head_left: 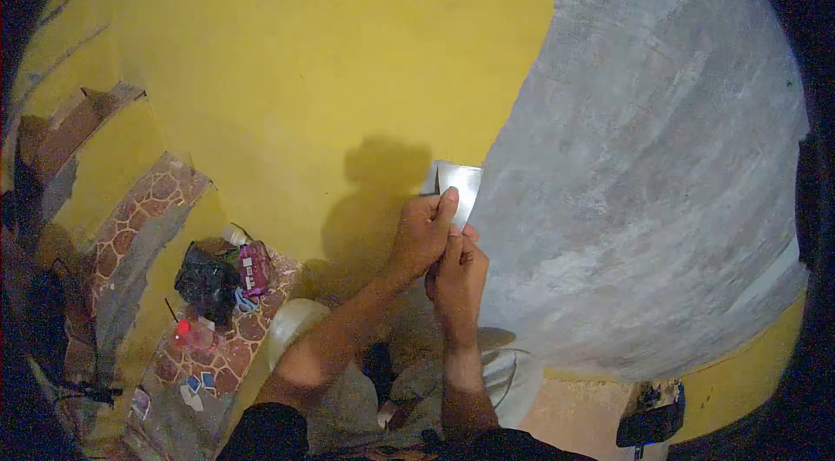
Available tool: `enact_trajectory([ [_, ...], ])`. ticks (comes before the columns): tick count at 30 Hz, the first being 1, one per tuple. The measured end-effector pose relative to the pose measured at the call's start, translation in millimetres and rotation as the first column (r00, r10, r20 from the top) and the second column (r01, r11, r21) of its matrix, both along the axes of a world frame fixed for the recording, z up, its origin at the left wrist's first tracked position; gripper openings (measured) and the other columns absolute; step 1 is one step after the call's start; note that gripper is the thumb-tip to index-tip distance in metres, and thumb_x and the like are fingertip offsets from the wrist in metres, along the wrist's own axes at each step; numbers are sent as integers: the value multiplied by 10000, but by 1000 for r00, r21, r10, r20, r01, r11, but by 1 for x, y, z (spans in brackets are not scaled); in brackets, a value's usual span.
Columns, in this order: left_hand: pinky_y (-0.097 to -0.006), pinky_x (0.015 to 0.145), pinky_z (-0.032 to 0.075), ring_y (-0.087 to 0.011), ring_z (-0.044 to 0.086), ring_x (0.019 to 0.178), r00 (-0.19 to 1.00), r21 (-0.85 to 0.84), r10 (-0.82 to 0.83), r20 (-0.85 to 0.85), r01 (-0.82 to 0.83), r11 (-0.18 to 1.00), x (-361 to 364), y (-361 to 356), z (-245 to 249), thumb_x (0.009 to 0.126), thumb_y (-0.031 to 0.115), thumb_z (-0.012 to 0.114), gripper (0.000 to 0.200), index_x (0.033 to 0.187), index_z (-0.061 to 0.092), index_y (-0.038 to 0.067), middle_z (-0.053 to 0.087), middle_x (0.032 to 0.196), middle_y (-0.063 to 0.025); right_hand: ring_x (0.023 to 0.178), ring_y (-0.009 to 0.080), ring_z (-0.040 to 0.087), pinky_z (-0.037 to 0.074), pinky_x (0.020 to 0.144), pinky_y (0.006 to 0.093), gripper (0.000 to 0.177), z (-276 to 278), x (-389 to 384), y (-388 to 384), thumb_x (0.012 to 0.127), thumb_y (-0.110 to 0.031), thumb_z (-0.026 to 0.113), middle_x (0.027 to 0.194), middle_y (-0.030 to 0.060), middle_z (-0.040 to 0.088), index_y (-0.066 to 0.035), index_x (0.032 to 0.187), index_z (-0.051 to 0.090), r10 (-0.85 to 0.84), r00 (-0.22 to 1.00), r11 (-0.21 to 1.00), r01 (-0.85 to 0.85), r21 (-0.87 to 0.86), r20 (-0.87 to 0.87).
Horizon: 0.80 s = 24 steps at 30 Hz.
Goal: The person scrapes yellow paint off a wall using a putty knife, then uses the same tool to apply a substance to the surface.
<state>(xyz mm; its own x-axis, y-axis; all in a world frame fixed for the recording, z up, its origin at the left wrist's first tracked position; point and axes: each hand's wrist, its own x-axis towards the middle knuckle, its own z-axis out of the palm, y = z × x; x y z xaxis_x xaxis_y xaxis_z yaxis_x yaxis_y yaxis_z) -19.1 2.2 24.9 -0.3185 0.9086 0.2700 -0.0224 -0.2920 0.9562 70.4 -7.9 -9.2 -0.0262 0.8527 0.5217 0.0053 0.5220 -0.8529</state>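
Both of my hands are together near the middle of the view, in front of the wall. My left hand (424,235) is closed on a shiny flat metal piece (467,182), with the thumb lying on its face. Just below it, my right hand (458,274) is closed at the lower end of the same piece, fingers bent. The piece stands upright and widens toward its top edge. Behind it a grey flat edge shows at its left; what this belongs to I cannot make out.
A yellow wall (287,70) meets a grey plastered area (644,157) at the right. Patterned steps (130,226) are at the left, with a black plastic bag (204,274), a pink packet (254,268) and a red-topped item (183,330). A dark object (651,416) sits at the lower right.
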Motion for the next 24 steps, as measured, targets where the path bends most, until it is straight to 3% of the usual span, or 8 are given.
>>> enact_trajectory([
  [2, -373, 601, 518, -157, 594, 594, 996, 16, 32, -86, -31, 999, -2, 7, -3, 1075, 395, 487, 507, 813, 688, 12, 675, 689, -66, 761, 262, 647, 512, 713, 400, 444, 14, 9, -5, 1076, -295, 493, 861, 220, 697, 98, 964, 666, 71, 994, 944, -40, -328, 83],
  [5, -372, 591, 511, -165, 593, 592, 998, 39, 54, -46, -52, 998, 3, 8, -4, 1069, 435, 492, 526, 817, 690, 18, 676, 693, -67, 806, 338, 681, 530, 760, 424, 447, 3, 14, 6, 1069, -304, 498, 936, 262, 715, 103, 1006, 670, 11, 975, 979, 35, -203, 221],
  [6, -372, 591, 511, -165, 593, 592, 998, 29, 52, -43, -51, 998, 5, 7, -2, 1069, 435, 492, 526, 817, 690, 18, 676, 693, -67, 806, 338, 681, 530, 760, 424, 447, 5, 14, 5, 1069, -304, 498, 936, 262, 715, 103, 1006, 670, 12, 974, 977, 36, -212, 224],
  [8, -339, 601, 572, -198, 720, 646, 997, 57, 39, 67, -43, 997, 7, 6, 4, 1076, 443, 486, 582, 782, 659, -29, 718, 705, -132, 593, 84, 506, 393, 519, 286, 431, 17, 11, 1, 1100, -267, 473, 658, 36, 579, 58, 880, 651, 20, 993, 989, -3, -147, 113],
  [9, -339, 601, 572, -198, 720, 646, 997, 52, 35, 73, -39, 998, 7, 5, 6, 1076, 443, 486, 582, 782, 659, -29, 718, 705, -132, 593, 84, 506, 393, 519, 286, 431, 21, 13, -3, 1100, -267, 473, 658, 36, 579, 58, 880, 651, 16, 993, 988, 2, -152, 119],
  [11, -351, 624, 584, -221, 729, 697, 958, -18, -92, 273, 101, 995, 9, 6, 10, 1073, 498, 464, 605, 850, 662, -28, 728, 760, -149, 607, 125, 539, 440, 557, 329, 421, 28, 17, -7, 1094, -283, 482, 681, 81, 602, 64, 929, 653, -101, 951, 995, 90, 54, 293],
  [14, -377, 652, 598, -253, 734, 745, 878, -87, -141, 457, 202, 976, 7, -7, 17, 1063, 570, 433, 653, 966, 657, -35, 733, 825, -164, 640, 171, 571, 472, 607, 370, 433, 50, 22, -17, 1090, -310, 484, 716, 114, 623, 67, 954, 649, -26, 936, 999, 16, 30, 352],
  [24, -369, 789, 587, -234, 710, 856, 934, -4, -170, 314, 181, 984, 32, -2, -23, 1068, 585, 397, 652, 1089, 643, -19, 723, 981, -163, 660, 166, 532, 454, 632, 349, 391, 17, 48, -49, 1101, -306, 461, 727, 72, 599, 19, 1078, 677, -56, 980, 996, 69, -59, 193],
])
